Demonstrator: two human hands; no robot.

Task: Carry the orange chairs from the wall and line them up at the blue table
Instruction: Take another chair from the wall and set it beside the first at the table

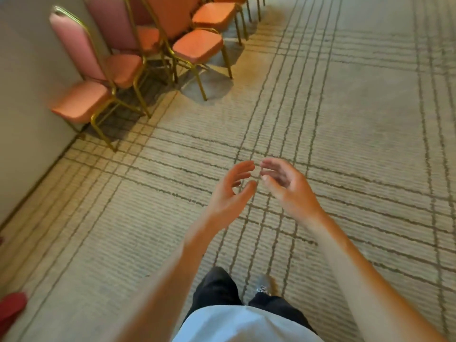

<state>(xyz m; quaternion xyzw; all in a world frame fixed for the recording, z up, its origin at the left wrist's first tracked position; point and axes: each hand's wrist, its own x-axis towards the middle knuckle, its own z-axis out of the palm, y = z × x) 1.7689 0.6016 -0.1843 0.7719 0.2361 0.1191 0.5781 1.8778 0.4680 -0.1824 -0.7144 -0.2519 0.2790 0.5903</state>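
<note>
Several orange chairs with gold metal frames stand in a row along the wall at the upper left. The nearest chair (81, 99) has its back against the wall; another chair (197, 46) stands further out on the carpet. My left hand (229, 191) and my right hand (286, 186) are raised in front of me over the carpet, fingers apart, palms facing each other, fingertips almost touching. Both hands hold nothing and are well short of the chairs. The blue table is not in view.
A pale wall (27, 95) runs down the left side. Beige carpet (345, 119) with dark grid lines spreads wide to the right and ahead. A red object (12, 309) shows at the bottom left edge. My legs and a shoe (265, 285) are below.
</note>
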